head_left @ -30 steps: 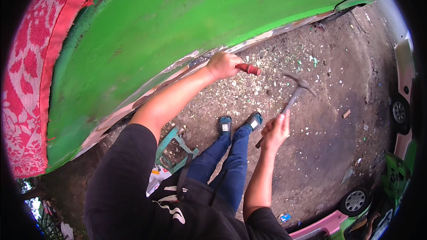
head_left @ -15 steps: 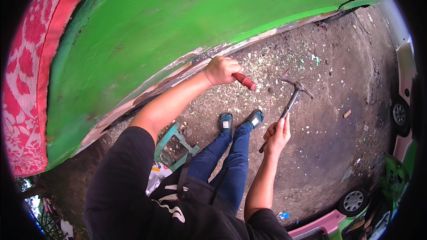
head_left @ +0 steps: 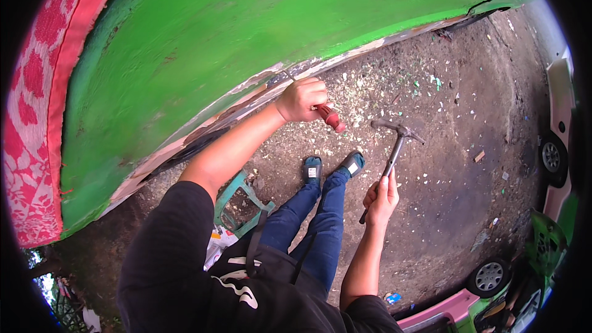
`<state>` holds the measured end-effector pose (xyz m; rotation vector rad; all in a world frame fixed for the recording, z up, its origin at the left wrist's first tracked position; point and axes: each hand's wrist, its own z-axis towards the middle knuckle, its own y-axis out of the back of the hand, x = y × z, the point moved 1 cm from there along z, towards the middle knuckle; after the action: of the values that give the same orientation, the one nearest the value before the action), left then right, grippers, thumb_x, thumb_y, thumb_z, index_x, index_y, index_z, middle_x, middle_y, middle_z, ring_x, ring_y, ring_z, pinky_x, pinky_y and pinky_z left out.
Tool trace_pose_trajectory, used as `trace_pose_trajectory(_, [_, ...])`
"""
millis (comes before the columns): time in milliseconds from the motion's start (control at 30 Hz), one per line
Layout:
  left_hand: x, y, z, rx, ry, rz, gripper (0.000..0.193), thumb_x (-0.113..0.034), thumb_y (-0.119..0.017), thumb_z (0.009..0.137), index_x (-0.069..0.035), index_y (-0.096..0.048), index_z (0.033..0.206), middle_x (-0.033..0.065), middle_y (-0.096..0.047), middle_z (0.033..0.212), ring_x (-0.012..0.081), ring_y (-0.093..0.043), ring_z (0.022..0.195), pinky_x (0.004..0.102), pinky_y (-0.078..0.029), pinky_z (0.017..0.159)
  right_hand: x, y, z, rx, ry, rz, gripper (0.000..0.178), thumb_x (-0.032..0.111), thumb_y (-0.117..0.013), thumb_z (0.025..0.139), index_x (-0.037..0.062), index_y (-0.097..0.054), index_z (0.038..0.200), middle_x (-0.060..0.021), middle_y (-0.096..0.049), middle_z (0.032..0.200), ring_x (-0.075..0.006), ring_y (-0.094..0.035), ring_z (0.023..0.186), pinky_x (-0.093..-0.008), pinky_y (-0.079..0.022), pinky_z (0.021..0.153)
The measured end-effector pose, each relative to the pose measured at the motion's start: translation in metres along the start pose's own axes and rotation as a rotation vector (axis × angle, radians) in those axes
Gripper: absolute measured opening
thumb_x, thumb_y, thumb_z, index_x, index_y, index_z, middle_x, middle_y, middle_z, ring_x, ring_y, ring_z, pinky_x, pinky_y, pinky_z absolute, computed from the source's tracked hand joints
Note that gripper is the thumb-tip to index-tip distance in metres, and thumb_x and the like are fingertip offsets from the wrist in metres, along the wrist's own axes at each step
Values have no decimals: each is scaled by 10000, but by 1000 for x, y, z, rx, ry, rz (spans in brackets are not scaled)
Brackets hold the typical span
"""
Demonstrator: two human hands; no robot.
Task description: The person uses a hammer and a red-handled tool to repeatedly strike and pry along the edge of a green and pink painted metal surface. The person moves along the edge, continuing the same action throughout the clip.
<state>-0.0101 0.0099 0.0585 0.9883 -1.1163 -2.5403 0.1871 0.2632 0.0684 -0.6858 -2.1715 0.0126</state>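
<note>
Gripping a red-handled chisel (head_left: 330,117), my left hand (head_left: 302,98) is clenched around the handle at about twelve o'clock from my feet, with the blade end pressed toward the lower edge of the green panel (head_left: 259,24), where paint has flaked off to bare, pale patches. I cannot tell exactly where the tip meets the seam, since my fist hides it. My right hand (head_left: 382,194), at about three o'clock from my shoes (head_left: 333,166), is closed around the lower handle of a hammer (head_left: 394,148), whose metal head is raised and sits just beside the red handle's butt, not touching it.

Outward from there, the dirt ground (head_left: 444,166) is strewn with pale and green paint chips. A green plastic stool (head_left: 237,203) stands at nine o'clock from my legs, and a red patterned cloth (head_left: 31,117) runs along the far left rim. Small toy-like car bodies (head_left: 493,277) lie at four o'clock.

My worry is a glancing blow: the hammer head is narrow and the red butt is small, so a strike off centre could slip onto my left knuckles. A skidding blade could also gouge sound green paint, and loose chips might fly upward toward my face.
</note>
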Motion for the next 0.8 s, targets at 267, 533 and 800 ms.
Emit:
trace_pose_trajectory(267, [-8, 26, -34, 109, 74, 47, 412, -294, -771, 769, -94, -452, 602, 19, -504, 665, 214, -522, 620, 339, -404, 602, -12, -10, -17, 146, -28, -64, 465, 158, -494, 1011, 49, -390, 1450, 67, -375, 646, -15, -351, 496, -178, -290, 415])
trace_pose_trajectory(533, [-12, 29, -35, 112, 82, 7, 469, -314, -771, 762, -102, -414, 543, 25, -424, 607, 216, -477, 593, 342, -375, 601, -7, -16, -23, 158, -34, -146, 464, 152, -497, 1009, 38, -391, 1447, 54, -393, 635, -21, -362, 494, -185, -306, 418])
trace_pose_trajectory(800, [-2, 25, -34, 165, -14, -20, 318, -142, -690, 729, -107, -428, 551, 32, -452, 600, 225, -506, 584, 348, -394, 588, -6, -12, -34, 170, -27, -162, 454, 143, -495, 1009, 40, -400, 1440, 55, -404, 633, -18, -361, 487, -182, -300, 416])
